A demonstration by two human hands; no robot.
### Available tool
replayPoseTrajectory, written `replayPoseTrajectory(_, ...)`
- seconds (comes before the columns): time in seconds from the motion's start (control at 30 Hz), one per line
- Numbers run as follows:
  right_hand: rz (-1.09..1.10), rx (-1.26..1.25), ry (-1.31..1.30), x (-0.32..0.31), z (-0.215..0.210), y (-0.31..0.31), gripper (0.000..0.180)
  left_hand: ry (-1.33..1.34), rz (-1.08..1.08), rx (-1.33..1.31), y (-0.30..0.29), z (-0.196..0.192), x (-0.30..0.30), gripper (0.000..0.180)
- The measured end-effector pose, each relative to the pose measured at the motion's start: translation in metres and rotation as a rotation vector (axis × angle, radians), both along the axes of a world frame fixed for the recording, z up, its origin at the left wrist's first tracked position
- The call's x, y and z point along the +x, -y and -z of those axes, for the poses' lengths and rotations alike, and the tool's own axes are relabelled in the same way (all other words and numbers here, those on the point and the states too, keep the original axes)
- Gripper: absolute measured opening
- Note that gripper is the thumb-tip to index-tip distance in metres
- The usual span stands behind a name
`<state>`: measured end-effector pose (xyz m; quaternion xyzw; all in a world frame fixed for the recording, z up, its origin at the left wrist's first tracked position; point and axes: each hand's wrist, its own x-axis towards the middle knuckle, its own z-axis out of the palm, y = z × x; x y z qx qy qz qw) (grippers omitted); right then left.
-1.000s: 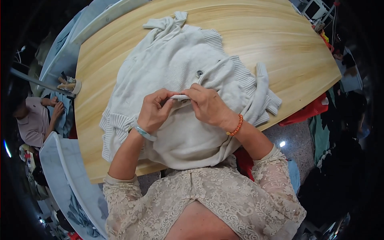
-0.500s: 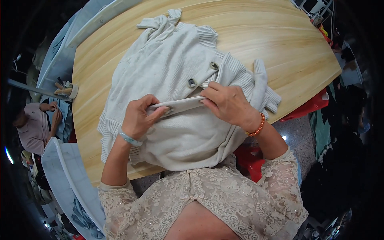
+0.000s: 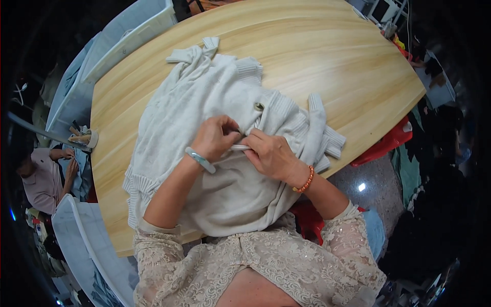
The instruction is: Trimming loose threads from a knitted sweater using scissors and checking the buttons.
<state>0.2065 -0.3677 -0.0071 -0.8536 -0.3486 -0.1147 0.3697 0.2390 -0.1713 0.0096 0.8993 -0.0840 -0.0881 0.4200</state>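
A cream knitted cardigan lies bunched on the wooden table in front of me, its ribbed cuffs and hem spread outward. My left hand pinches at the button band, thumb and fingers together, where a button seems to be mostly covered. Close beside it, my right hand grips the folded edge of the same band. The two hands nearly touch at the fingertips. One dark button shows on the band just beyond them.
The wooden table has a curved far edge. White plastic bins holding clothes stand along its left side. A small round holder with tools sits at the left edge. Another person handles blue cloth at far left. Something red is at right.
My left hand has slid right and away from me along the band, closing in on my right hand. My right hand has dropped slightly nearer me. One button that showed is now covered.
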Motion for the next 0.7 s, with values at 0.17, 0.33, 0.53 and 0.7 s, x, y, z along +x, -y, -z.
replayPoseTrajectory(0.17,0.029,0.107,0.009,-0.003,0.002,-0.001,0.026,-0.325,-0.053,-0.571,-0.002,0.0,-0.011,0.014)
replayPoseTrajectory(0.33,0.049,0.089,-0.026,-0.013,-0.008,-0.001,0.049,-0.358,-0.033,-0.744,-0.004,0.004,-0.022,0.013)
replayPoseTrajectory(0.53,-0.005,-0.047,-0.027,-0.014,-0.006,0.007,0.046,0.054,0.2,-0.355,-0.007,-0.005,-0.045,0.02)
replayPoseTrajectory(0.7,-0.158,0.025,-0.198,-0.002,-0.017,0.008,0.033,0.101,0.117,-0.288,-0.015,0.006,-0.052,0.026)
